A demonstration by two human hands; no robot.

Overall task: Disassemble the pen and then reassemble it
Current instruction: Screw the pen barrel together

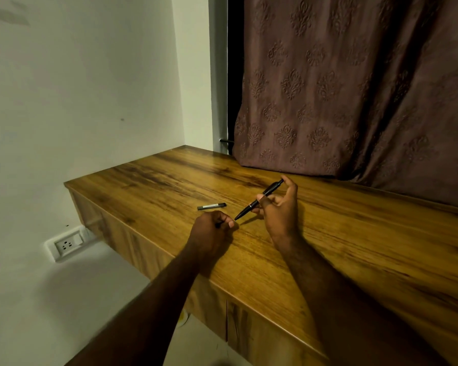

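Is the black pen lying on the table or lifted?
Lifted and tilted: the right hand grips the black pen, its tip slanting down toward the left hand.

pen (259, 200): black, with a thin gold ring near the tip end
small part (218, 224) pinched in the left hand (209, 231): dark
flat stick (211, 206): dark grey with a pale strip
tabletop (328, 247): golden-brown wood grain with dark streaks
curtain (354, 88): dusky brown, embossed with repeating damask motifs
wall (77, 88): off-white with a grey smudge at the top
socket plate (68, 244): white
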